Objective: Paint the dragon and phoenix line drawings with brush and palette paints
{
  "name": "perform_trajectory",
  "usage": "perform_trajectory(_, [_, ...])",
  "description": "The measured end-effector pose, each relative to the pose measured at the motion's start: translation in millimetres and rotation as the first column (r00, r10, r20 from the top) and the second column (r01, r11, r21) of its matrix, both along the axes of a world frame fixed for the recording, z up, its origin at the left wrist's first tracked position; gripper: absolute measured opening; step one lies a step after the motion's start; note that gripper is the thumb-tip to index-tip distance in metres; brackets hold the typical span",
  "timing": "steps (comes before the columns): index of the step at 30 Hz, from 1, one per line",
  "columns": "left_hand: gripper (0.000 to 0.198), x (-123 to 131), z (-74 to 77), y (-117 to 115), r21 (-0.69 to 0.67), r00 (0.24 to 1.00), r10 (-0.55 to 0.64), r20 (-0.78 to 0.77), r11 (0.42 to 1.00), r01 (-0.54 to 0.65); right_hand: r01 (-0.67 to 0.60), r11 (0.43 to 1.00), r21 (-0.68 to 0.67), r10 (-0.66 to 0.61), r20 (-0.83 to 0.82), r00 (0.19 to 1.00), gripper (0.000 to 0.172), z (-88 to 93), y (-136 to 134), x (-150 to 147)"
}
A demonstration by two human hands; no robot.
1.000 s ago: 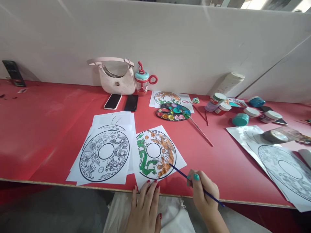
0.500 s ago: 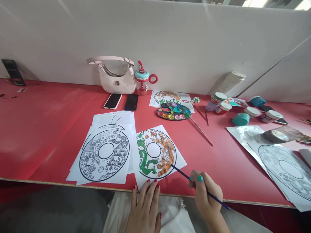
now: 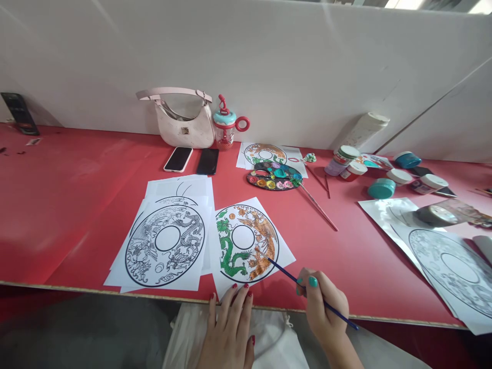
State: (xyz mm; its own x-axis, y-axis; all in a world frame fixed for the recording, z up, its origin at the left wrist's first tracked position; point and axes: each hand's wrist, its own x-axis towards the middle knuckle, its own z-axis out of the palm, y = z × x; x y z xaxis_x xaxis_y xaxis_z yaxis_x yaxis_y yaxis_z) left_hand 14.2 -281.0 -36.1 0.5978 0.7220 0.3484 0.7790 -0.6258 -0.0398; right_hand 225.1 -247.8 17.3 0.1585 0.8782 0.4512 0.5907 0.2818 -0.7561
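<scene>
A partly painted dragon-and-phoenix sheet point(image 3: 249, 246), green on its left half and orange on its right, lies near the front edge of the red table point(image 3: 77, 205). My right hand point(image 3: 323, 307) pinches a thin blue paintbrush point(image 3: 284, 271) whose tip touches the orange part of the drawing. My left hand point(image 3: 228, 328) lies flat with fingers stretched out, fingertips on the sheet's lower edge. An uncoloured stack of the same print point(image 3: 165, 241) sits just left of it.
A black paint palette point(image 3: 273, 177) and loose brushes point(image 3: 318, 207) lie behind the drawing. Two phones point(image 3: 192, 161), a pink handbag point(image 3: 180, 119) and a small bottle point(image 3: 225, 125) stand by the wall. Paint jars point(image 3: 380, 188) and more sheets point(image 3: 449, 261) fill the right side.
My right hand has shifted slightly with the brush, the tip staying on the orange area. My left hand has stayed put.
</scene>
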Motion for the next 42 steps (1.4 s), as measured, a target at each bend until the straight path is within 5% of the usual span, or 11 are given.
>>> perform_trajectory(42, [0.045, 1.4, -2.4, -0.7, -0.043, 1.0, 0.007, 0.018, 0.999, -0.006, 0.043, 0.998, 0.048, -0.044, 0.015, 0.999, 0.032, -0.5, 4.7, -4.5])
